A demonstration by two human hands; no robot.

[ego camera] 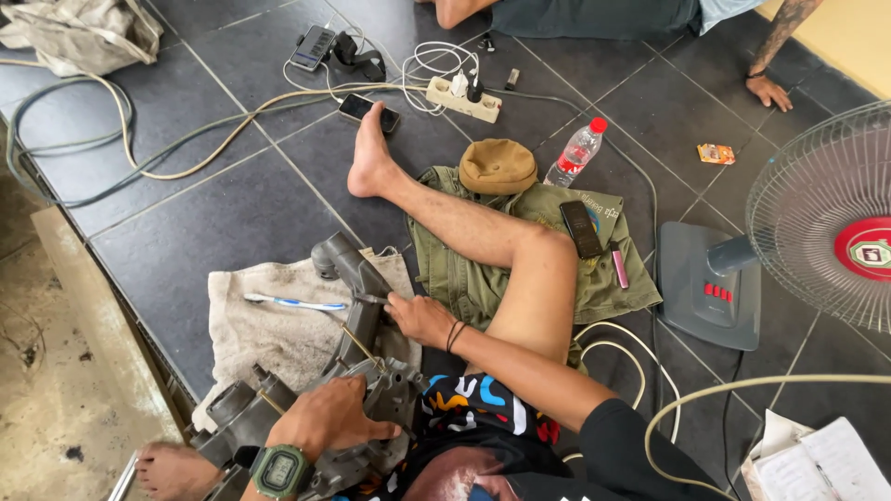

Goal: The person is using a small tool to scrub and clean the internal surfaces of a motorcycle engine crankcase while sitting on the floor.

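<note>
Work looks midway; left hand (329, 417) clamps the grey metal casting (357, 371) at seven o'clock; right hand (419, 318) fingers pinch a small tool (371, 299); toothbrush (292, 302) lies unused at nine.

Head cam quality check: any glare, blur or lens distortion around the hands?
Head view: soft, even daylight, faint shadows, no glare on the dark floor tiles. Left hand and right hand on the grey metal part are sharp, no motion blur. Wide-angle bending shows at the edges: tile lines curve, and the fan looks stretched.
</note>
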